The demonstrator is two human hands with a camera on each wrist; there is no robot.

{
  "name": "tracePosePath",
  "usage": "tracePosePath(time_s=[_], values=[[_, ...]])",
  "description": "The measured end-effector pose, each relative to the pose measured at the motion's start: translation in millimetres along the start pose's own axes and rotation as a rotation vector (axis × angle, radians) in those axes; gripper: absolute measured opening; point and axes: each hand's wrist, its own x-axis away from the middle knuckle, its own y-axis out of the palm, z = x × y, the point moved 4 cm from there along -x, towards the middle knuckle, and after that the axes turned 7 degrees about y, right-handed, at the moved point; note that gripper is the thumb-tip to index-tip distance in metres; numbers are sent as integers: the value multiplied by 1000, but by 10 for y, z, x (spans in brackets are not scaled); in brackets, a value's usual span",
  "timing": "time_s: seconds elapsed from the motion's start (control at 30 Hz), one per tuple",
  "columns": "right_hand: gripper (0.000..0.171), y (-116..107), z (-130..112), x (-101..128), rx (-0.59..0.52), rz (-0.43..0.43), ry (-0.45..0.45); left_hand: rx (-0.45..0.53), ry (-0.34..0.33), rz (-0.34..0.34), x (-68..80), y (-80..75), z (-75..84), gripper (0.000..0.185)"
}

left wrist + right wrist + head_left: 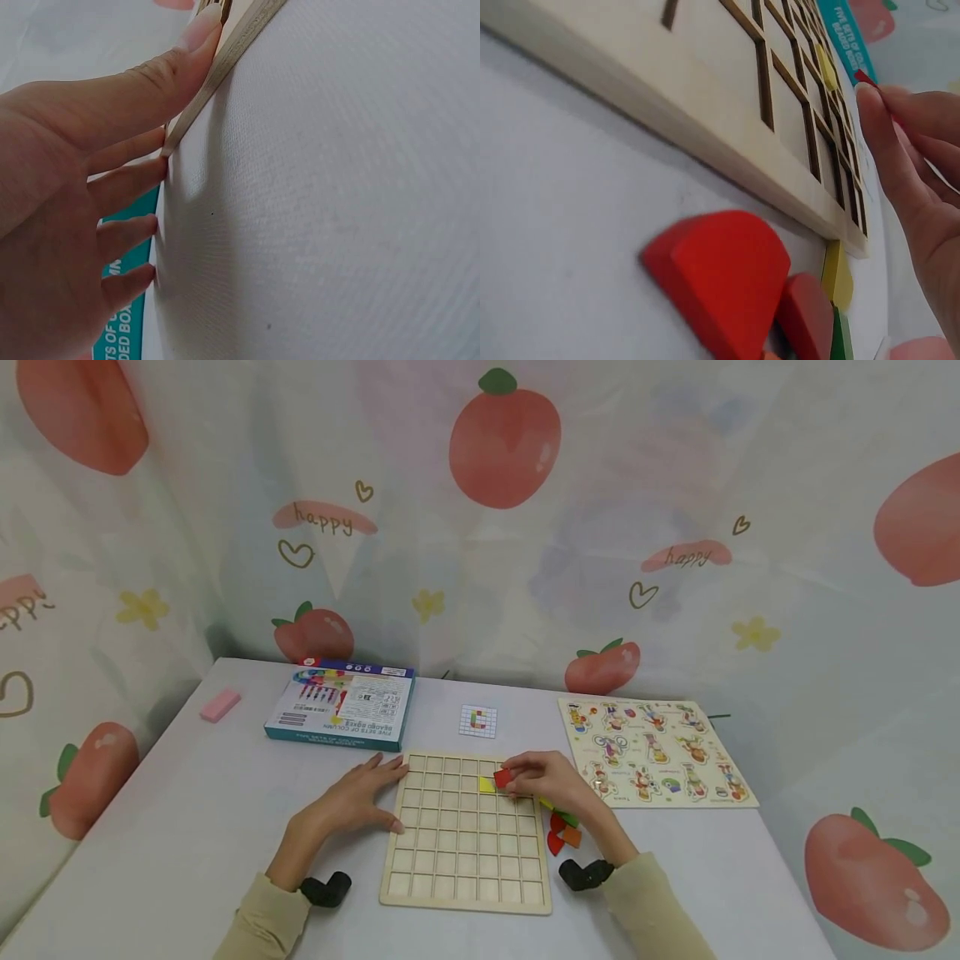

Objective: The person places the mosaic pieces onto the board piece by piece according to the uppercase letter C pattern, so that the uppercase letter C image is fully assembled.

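A wooden grid board [467, 906] lies on the white table in front of the person. My right hand [551, 779] pinches a red square tile [502, 777] between thumb and fingers, over the board's upper right cells. Beside it a yellow tile [487, 785] sits in a cell. The left hand [352, 797] rests along the board's left edge with fingers spread, thumb on the rim [225, 64]. Several loose pieces lie by the board's right side, among them a red rounded piece [724, 270], an orange square [572, 836] and a green piece partly hidden by the right hand.
Behind the board lies a small pattern card [477, 721]. A flat teal box [337, 706] stands at the back left, with a pink block [221, 705] farther left. At the back right is a picture puzzle board [660, 752]. A printed curtain hangs behind the table.
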Motion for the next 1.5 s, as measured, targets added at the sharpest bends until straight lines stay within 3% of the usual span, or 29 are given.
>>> tracePosePath(time_s=[0.5, 0.8, 1.5], values=[[35, 170, -146, -96, 3, 5, 5, 6, 8, 3, 4, 1, 8, 97], [30, 259, -221, -172, 156, 37, -42, 7, 0, -1, 19, 12, 8, 97], [22, 417, -313, -250, 224, 46, -75, -2, 13, 2, 20, -16, 17, 96]])
